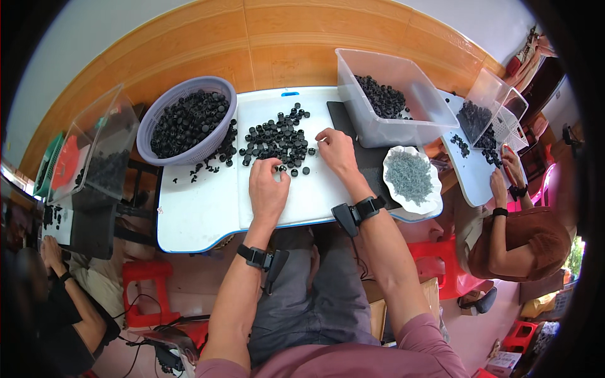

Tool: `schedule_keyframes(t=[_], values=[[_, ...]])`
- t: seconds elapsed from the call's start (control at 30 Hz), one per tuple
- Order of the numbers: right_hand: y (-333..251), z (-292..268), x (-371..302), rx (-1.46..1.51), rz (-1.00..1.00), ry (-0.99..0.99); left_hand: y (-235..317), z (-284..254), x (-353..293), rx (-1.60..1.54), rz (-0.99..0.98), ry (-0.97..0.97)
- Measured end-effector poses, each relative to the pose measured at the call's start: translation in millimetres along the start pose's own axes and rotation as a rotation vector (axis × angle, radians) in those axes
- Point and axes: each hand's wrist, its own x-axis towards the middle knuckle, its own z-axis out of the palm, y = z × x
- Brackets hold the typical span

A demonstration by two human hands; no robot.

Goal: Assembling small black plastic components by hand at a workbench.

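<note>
A loose pile of small round black caps lies spread on the white tabletop in front of me. At the pile's near edge my left hand is curled, with thumb and index finger closed around a small black cap. My right hand hovers at the pile's right side. Its fingers and thumb are apart, with nothing visible between them, close to a single black cap. A few caps lie singly between the two hands.
A purple basket heaped with black parts stands left, smaller black bits beside it. At right are a clear plastic bin of black parts, a dark mat and a white scalloped dish of grey-green pieces. Co-workers sit at both sides.
</note>
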Motion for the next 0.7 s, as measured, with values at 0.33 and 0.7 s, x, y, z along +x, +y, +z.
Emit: schedule_keyframes(t=[0.33, 0.7], values=[[2, 21, -28, 0.276, 0.026, 0.238, -6, -8, 0, -0.241, -0.204, 0.300], [4, 18, -29, 0.301, 0.011, 0.218, -11, -29, 4, 0.027, 0.032, -0.101]])
